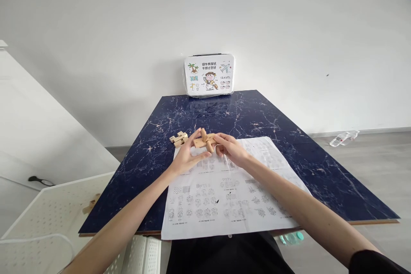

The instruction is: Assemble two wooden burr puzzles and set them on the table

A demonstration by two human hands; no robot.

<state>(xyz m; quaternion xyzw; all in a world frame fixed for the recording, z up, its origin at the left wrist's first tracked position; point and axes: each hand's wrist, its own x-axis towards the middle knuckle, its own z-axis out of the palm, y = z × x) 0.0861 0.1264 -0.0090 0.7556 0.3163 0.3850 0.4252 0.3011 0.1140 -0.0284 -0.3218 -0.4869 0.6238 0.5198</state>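
Observation:
Between my two hands, just above a printed sheet (205, 222), are wooden puzzle pieces (202, 141) fitted crosswise, a rounded peg crossing flatter notched bars. My left hand (186, 154) grips the rounded peg, thumb at its near end and fingers at its far end. My right hand (231, 149) pinches the right end of a flat bar between thumb and fingers. How the pieces interlock at the crossing is too small to make out. Close to the left hand, a small pile of notched wooden pieces (180, 138) lies on the dark blue marble-patterned table (144, 167).
A white case with cartoon prints (210, 75) stands at the table's back edge against the wall. To the lower left is a white perforated surface (48, 218) with wooden pieces (91, 204) on it. Clear plastic bottles (343, 138) lie on the floor at right.

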